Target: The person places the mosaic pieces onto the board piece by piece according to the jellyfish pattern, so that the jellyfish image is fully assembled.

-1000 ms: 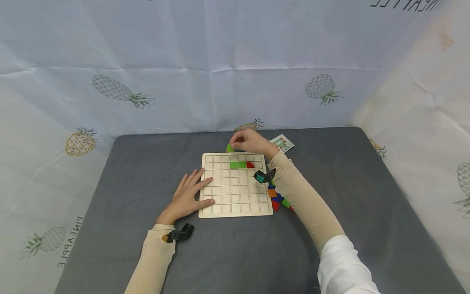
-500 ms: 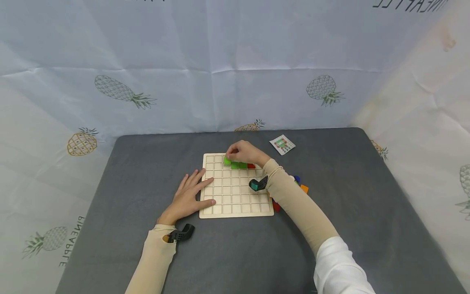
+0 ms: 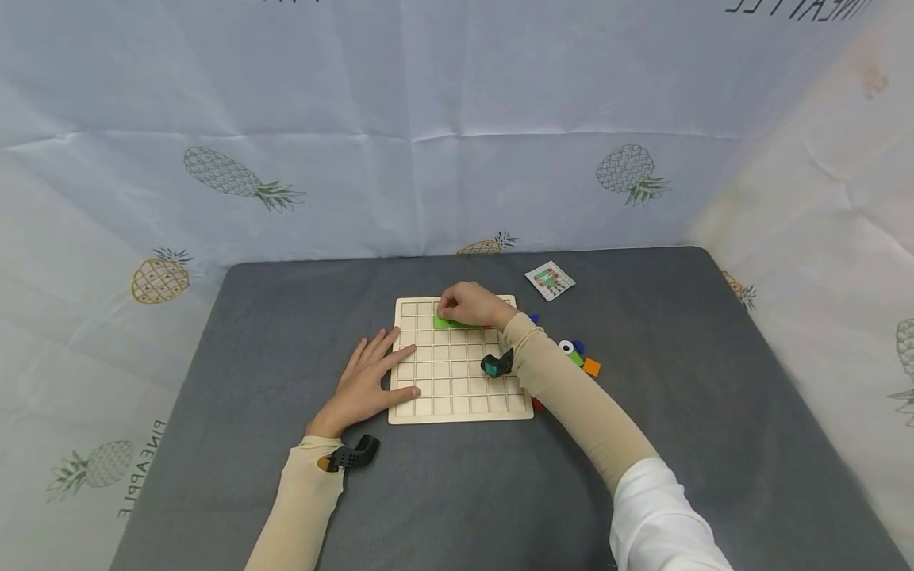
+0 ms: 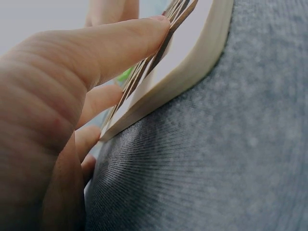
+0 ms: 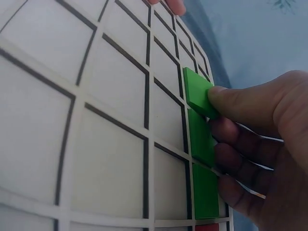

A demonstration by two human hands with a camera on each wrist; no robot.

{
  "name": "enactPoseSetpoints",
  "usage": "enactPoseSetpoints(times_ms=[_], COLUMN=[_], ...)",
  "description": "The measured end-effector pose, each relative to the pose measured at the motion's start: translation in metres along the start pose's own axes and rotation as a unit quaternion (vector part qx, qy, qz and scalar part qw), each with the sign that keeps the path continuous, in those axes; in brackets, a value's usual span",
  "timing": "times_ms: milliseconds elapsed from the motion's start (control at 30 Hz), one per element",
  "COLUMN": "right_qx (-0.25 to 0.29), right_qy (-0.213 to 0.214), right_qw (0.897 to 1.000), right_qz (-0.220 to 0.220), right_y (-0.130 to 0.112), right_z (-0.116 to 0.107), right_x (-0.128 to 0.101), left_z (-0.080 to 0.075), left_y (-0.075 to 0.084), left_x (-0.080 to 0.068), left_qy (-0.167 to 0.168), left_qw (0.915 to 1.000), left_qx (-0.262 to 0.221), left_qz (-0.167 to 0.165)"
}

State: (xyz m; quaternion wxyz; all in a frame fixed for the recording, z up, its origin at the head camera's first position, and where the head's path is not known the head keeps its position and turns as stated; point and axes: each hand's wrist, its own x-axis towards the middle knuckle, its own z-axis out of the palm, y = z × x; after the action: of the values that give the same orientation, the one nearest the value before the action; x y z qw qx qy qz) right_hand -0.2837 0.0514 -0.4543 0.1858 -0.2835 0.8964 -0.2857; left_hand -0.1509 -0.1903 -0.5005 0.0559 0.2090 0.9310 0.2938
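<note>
My right hand (image 3: 470, 304) pinches a green square tile (image 5: 198, 91) between thumb and fingers, over the upper part of the pale wooden grid board (image 3: 450, 373). In the right wrist view this tile stands slightly proud of its cell. Directly beside it, two green tiles lie in cells, the nearer one (image 5: 200, 137) and the farther one (image 5: 206, 192), followed by a red piece (image 5: 208, 227). From the head, my right hand partly covers this row. With fingers spread and straight, my left hand (image 3: 362, 388) rests along the board's left edge, thumb and index finger reaching onto it.
A small patterned card (image 3: 550, 280) lies behind the board to the right. Loose pieces are right of the board: an orange square (image 3: 591, 367), a white ring (image 3: 566, 346) and several others, some hidden by my right forearm. A pineapple-print cloth (image 3: 457, 190) hangs behind the grey table (image 3: 300, 309).
My right hand has brought the green tile from beyond the board's far edge down onto the row, left of the other green tiles. My left hand stays in place.
</note>
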Motion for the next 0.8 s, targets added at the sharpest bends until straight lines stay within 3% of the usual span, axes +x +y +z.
enactPoseSetpoints(times_ms=[200, 500, 800], right_qx=[-0.007, 0.122, 0.117], right_qy=[0.009, 0.022, 0.034], right_qw=[1.0, 0.992, 0.992], right_qz=[-0.003, 0.025, 0.026], right_y=[0.001, 0.015, 0.034], right_z=[0.0, -0.019, -0.039], right_x=[-0.003, -0.019, -0.044], left_z=[0.0, -0.001, 0.001], left_y=[0.002, 0.001, 0.0], left_x=[0.0, 0.0, 0.0], left_qy=[-0.001, -0.003, 0.001], left_qw=[1.0, 1.0, 1.0], left_qx=[-0.001, 0.004, 0.002], left_qz=[-0.005, -0.007, -0.003])
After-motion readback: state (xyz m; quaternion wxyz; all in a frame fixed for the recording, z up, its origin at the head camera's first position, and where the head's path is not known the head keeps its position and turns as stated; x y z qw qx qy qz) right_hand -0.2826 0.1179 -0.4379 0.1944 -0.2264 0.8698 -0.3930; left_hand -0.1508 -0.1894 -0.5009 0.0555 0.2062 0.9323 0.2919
